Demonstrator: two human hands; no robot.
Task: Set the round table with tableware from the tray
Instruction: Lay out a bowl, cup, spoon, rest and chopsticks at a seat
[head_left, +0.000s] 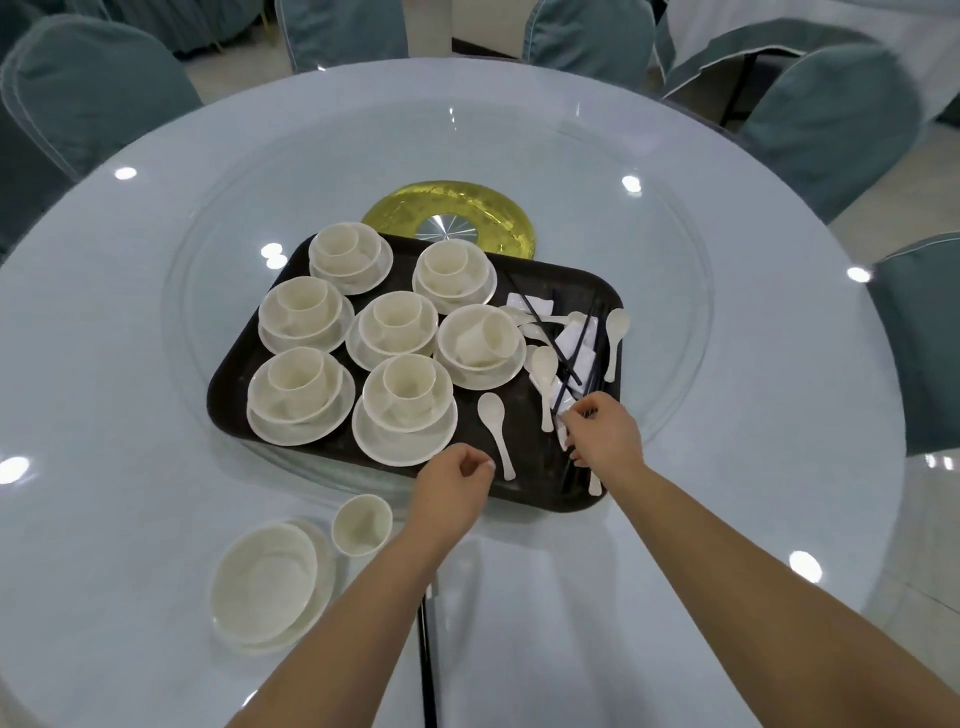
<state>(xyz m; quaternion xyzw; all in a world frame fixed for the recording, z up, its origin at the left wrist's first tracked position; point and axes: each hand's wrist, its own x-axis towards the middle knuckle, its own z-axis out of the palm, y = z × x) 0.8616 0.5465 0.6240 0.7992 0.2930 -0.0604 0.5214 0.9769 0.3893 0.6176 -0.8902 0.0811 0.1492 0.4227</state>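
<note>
A dark tray (249, 384) stands on the glass turntable and carries several stacks of white plate, bowl and cup (402, 400). On its right side lie white spoons (496, 431), dark chopsticks (587, 338) and white chopstick rests (576, 343). My right hand (605, 436) reaches into that pile, and its thumb and fingers pinch a small white piece, apparently a chopstick rest (563, 423). My left hand (454, 480) hovers over the tray's front rim, fingers loosely curled just beside a spoon's handle and holding nothing. A plate with a bowl (267, 584) and a cup (362, 525) stand in front of me.
A pair of dark chopsticks (427, 654) lies on the round table (727, 519) under my left forearm. A gold hub (498, 218) sits at the centre of the turntable (649, 270). Chairs in teal covers (836, 119) ring the table.
</note>
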